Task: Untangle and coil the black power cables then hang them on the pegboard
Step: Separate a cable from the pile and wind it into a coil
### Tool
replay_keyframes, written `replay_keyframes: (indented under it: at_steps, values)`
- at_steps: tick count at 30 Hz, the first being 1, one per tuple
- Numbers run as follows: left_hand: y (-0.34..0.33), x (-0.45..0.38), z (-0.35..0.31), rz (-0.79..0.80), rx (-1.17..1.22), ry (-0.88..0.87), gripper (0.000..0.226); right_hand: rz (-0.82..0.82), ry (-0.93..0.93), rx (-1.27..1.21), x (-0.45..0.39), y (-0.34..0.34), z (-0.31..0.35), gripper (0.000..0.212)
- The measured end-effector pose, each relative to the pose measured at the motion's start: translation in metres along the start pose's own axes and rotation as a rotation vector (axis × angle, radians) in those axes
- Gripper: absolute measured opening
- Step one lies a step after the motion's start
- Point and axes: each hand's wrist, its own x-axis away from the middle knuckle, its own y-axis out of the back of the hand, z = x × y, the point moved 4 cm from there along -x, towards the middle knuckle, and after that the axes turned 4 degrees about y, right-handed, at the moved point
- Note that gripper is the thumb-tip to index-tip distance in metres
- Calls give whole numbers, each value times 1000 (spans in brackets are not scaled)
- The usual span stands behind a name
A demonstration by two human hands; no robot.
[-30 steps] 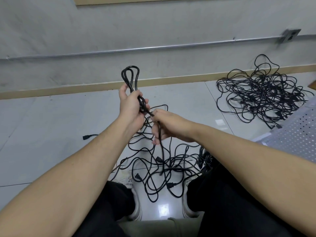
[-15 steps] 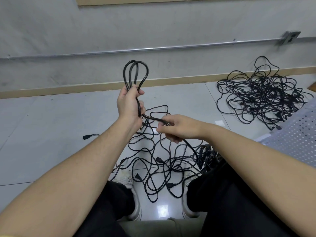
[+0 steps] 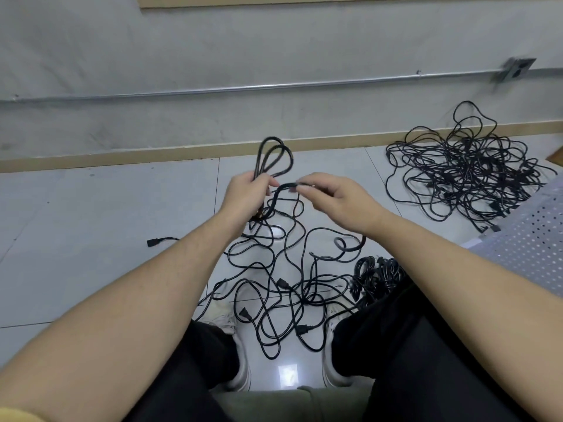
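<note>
My left hand (image 3: 243,196) grips a black power cable whose coiled loops (image 3: 274,158) stick up above the fist. Just to its right, my right hand (image 3: 338,197) pinches the same cable between thumb and fingertips, and a short arc of it (image 3: 285,187) spans between the two hands. The rest of this cable drops into a loose tangle of black cables (image 3: 283,284) on the floor between my feet. A coiled bundle (image 3: 376,275) lies by my right knee. The white pegboard (image 3: 536,245) lies flat at the right edge.
A large heap of tangled black cables (image 3: 463,175) lies on the tiles at the back right, near the wall. A loose plug end (image 3: 152,242) rests on the floor to the left. A metal conduit (image 3: 274,86) runs along the wall. My legs and shoes frame the tangle.
My right hand has risen from below the left hand to level with it, bringing a new length of cable up beside the loops. The loops have tilted slightly right.
</note>
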Motion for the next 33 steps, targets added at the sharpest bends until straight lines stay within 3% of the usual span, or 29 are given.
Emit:
replay_keyframes:
  at_steps: [3,5,7,10,15,20,22,27,29,33]
  values:
    - [-15,13,-2,151,-22,24,46,-190,-100,50,-6,11,-8,15]
    - [-22,20,-6,197,-35,-5,59,-338,-223,152,-7,20,-14,39]
    - [-30,23,-6,261,-61,-56,50,-386,-359,356,-5,28,-14,60]
    - [-34,21,0,323,-154,-113,37,-310,-453,475,-5,36,-13,67]
    - [-22,14,2,213,-33,-81,38,-231,-372,137,-7,44,-19,33]
    - [-21,14,-1,311,-10,-160,44,-466,-402,72,-2,63,-23,55]
    - [-26,19,-2,339,-53,-215,44,-490,-434,-65,-1,57,-24,58]
    - [-39,27,-3,330,-33,-251,43,-493,-373,-632,-11,34,-26,32]
    - [-41,27,-2,320,-21,-249,43,-473,-343,-827,-18,31,-25,33]
    - [-49,29,3,340,-48,-255,27,-515,-358,-1015,-24,26,-27,28]
